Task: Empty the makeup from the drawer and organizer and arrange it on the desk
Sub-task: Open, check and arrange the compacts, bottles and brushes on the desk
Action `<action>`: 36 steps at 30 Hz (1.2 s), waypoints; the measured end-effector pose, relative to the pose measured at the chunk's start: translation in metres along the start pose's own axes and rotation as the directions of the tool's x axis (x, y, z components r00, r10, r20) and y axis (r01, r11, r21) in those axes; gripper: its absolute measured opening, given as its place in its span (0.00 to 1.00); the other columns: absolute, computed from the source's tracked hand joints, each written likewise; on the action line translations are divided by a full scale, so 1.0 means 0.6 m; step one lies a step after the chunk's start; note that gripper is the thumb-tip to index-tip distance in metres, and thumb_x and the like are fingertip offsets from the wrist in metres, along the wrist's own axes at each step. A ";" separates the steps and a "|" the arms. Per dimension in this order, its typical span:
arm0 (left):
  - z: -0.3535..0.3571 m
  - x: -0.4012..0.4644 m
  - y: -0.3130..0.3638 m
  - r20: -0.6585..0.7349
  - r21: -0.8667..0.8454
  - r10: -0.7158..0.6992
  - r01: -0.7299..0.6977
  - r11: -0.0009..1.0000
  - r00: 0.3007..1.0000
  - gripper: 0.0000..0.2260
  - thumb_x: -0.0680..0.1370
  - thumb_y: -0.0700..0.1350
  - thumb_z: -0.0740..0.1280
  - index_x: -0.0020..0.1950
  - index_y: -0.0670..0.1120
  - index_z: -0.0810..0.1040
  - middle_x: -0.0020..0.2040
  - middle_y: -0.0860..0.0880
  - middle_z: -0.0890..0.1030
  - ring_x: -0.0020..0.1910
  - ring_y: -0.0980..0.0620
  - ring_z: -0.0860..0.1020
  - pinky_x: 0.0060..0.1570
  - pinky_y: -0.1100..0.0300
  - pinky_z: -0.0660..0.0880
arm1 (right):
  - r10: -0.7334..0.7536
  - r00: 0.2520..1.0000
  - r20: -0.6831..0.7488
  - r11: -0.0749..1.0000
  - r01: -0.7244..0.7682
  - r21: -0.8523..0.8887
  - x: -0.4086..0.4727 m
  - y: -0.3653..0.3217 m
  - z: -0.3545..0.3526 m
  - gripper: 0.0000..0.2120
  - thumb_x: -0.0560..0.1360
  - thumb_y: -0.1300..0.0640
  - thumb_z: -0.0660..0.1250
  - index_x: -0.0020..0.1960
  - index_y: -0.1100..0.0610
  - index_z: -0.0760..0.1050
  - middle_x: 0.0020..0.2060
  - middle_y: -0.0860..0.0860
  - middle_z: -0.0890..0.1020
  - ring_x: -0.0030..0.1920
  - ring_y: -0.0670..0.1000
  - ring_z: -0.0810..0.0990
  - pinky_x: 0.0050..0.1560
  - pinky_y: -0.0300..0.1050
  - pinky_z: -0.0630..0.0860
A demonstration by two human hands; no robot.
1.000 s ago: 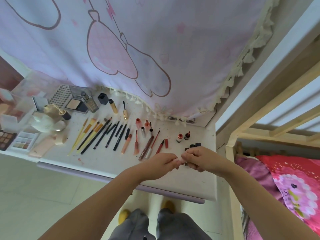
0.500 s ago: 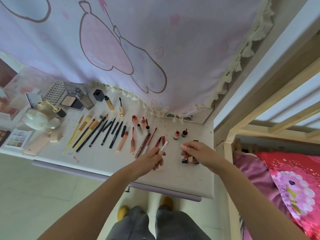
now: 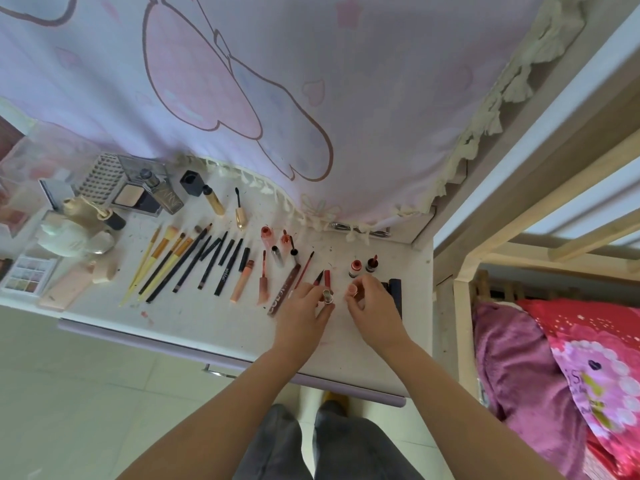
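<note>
Makeup lies in rows on the white desk [image 3: 214,327]: yellow-handled brushes [image 3: 156,261], black pencils [image 3: 207,261], pink lip gloss tubes [image 3: 242,280] and two small red bottles [image 3: 362,266]. My left hand [image 3: 304,315] holds a small silver-ended lipstick tube [image 3: 327,295] upright near the desk's right part. My right hand [image 3: 372,304] pinches a small pinkish cap [image 3: 352,289] just right of that tube. Dark blocks [image 3: 394,289] lie partly hidden behind my right hand.
Compacts, a bottle and a grey organizer [image 3: 104,176] sit at the back left, with eyeshadow palettes [image 3: 27,273] at the left edge. A pink printed curtain [image 3: 277,98] hangs over the desk's back. A wooden bed frame [image 3: 464,306] with pink bedding stands at the right.
My hands pulled apart, then came close together again further back on the desk. The tube now stands upright in my left hand, and the cap is in my right fingers.
</note>
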State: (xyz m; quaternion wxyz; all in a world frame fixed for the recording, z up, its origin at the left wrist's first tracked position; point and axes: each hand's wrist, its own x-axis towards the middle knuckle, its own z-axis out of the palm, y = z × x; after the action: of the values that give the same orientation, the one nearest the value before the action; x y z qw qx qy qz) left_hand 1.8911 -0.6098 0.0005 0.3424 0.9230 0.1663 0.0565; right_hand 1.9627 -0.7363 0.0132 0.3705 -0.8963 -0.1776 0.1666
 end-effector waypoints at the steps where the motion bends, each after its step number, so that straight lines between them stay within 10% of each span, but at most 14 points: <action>1: 0.005 0.001 -0.003 -0.017 0.056 0.033 -0.032 0.998 0.999 0.09 0.75 0.42 0.69 0.54 0.43 0.79 0.49 0.49 0.78 0.47 0.51 0.76 0.47 0.64 0.70 | -0.005 1.000 0.004 1.000 0.005 -0.014 0.003 0.001 0.005 0.03 0.79 0.57 0.60 0.49 0.57 0.68 0.44 0.50 0.74 0.39 0.47 0.71 0.43 0.43 0.72; 10: 0.019 0.002 -0.015 0.013 0.200 0.069 -0.070 0.977 0.998 0.10 0.71 0.41 0.72 0.51 0.44 0.80 0.47 0.47 0.79 0.46 0.44 0.78 0.45 0.51 0.76 | -0.024 0.992 0.124 0.970 0.053 -0.235 0.018 0.004 0.018 0.07 0.80 0.58 0.56 0.56 0.59 0.67 0.50 0.54 0.75 0.42 0.49 0.70 0.39 0.42 0.66; 16: -0.001 -0.033 -0.008 0.003 0.072 -0.113 0.112 0.991 0.994 0.16 0.76 0.49 0.67 0.61 0.47 0.71 0.54 0.51 0.76 0.55 0.52 0.73 0.60 0.56 0.71 | -0.066 0.995 0.068 0.988 0.075 -0.133 0.015 0.010 -0.040 0.15 0.78 0.57 0.60 0.64 0.56 0.70 0.57 0.50 0.75 0.54 0.50 0.75 0.54 0.42 0.72; 20: -0.001 -0.087 -0.004 0.182 0.105 -0.134 0.117 0.988 0.974 0.05 0.79 0.51 0.60 0.52 0.52 0.70 0.45 0.56 0.74 0.44 0.57 0.73 0.52 0.62 0.74 | -0.116 0.991 0.060 0.896 0.130 -0.424 0.027 0.049 -0.094 0.12 0.79 0.57 0.58 0.59 0.53 0.76 0.55 0.48 0.80 0.58 0.51 0.72 0.56 0.46 0.69; 28: 0.070 -0.011 0.080 0.315 0.275 -0.133 0.044 0.960 0.940 0.15 0.82 0.56 0.52 0.60 0.46 0.66 0.51 0.49 0.79 0.44 0.49 0.79 0.39 0.59 0.71 | -0.226 0.950 0.214 0.744 0.311 -0.591 0.026 0.060 -0.049 0.13 0.78 0.51 0.57 0.58 0.51 0.76 0.54 0.46 0.79 0.61 0.50 0.72 0.67 0.46 0.55; 33: 0.070 -0.007 0.083 0.351 0.338 -0.231 0.107 0.935 0.907 0.23 0.82 0.54 0.53 0.72 0.44 0.57 0.57 0.47 0.76 0.47 0.48 0.79 0.38 0.59 0.69 | -0.287 0.935 0.208 0.722 0.353 -0.595 0.013 0.051 -0.041 0.20 0.75 0.46 0.50 0.50 0.51 0.79 0.45 0.46 0.81 0.52 0.52 0.77 0.57 0.46 0.60; 36: 0.052 -0.027 0.080 0.327 0.318 -0.173 0.064 0.946 0.929 0.16 0.81 0.53 0.54 0.63 0.45 0.66 0.55 0.48 0.75 0.40 0.53 0.74 0.37 0.62 0.68 | -0.158 0.961 0.226 0.808 0.258 -0.529 0.001 0.039 -0.053 0.17 0.79 0.44 0.53 0.56 0.52 0.76 0.50 0.47 0.77 0.54 0.50 0.74 0.52 0.45 0.64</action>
State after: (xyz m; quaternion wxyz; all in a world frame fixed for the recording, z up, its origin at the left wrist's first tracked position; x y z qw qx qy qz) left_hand 1.8954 -0.6688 0.0082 0.2242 0.9477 0.1654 -0.1558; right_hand 1.9817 -0.7708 0.0175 0.0946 -0.9222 -0.3467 0.1426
